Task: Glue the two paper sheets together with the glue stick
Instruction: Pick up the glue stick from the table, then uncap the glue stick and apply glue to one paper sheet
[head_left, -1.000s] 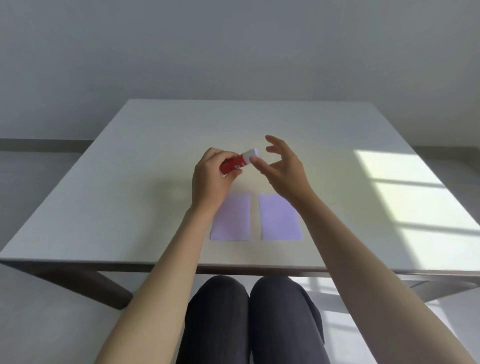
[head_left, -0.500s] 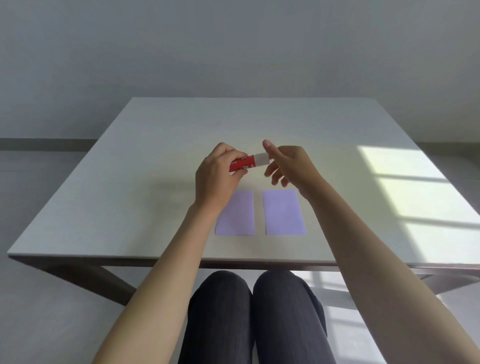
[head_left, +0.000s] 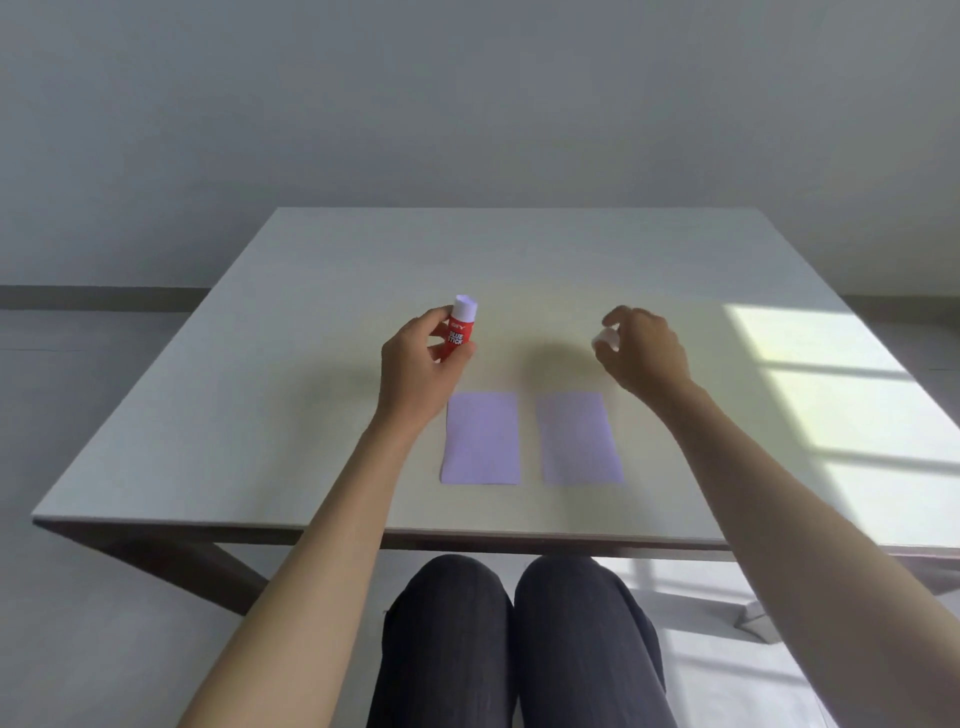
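- White table (head_left: 311, 415) fills most of my view, with a plain grey wall (head_left: 467, 104) behind it and bright window light on the far right side.
- I see the glue stick (head_left: 460, 328) standing almost upright in the left hand (head_left: 415, 366). It is red with a white tip showing at the top, so I think the lid is off.
- My left hand has its fingers and thumb wrapped round the red part, pinching it tight, up above the table.
- My right hand (head_left: 644, 351) is curled, well apart from the glue stick, and pinches a small white thing at the fingertips. I think it is the cap (head_left: 605, 339), but it is blurry.
- Two purple sheets lie flat, side by side, near my edge of the table. The left sheet (head_left: 482, 439) sits just below the left hand. The right sheet (head_left: 579, 439) is beside it with a thin gap between them.
- No glue is on the paper yet, as far as I can tell.
- What could go wrong: the paper is light, so it may slide or crumple when I rub glue on it with no hand holding it down.
- The cap could roll off the table if I put it down carelessly.
- Uneven sheets could stick together crooked.
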